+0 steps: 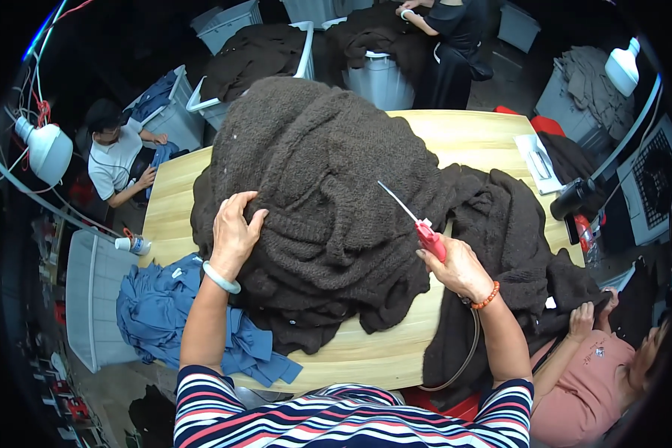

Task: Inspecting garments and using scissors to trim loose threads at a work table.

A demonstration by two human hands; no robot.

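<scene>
A big heap of dark brown knitted garments (321, 172) covers the middle of the light wooden table (463, 134). My left hand (234, 233) lies flat on the heap's left side, fingers spread, a pale bangle on the wrist. My right hand (459, 267) grips a tool with a red handle (430, 239) and a thin pale blade that points up and left over the knit. An orange bead bracelet sits on that wrist.
Blue garments (160, 310) hang off the table's near left corner beside a white bin (89, 299). A second brown pile (515, 246) sits at right, where a person in pink (590, 366) holds it. Other people sit at far left and at the back. Lamps, bins and a dark bottle ring the table.
</scene>
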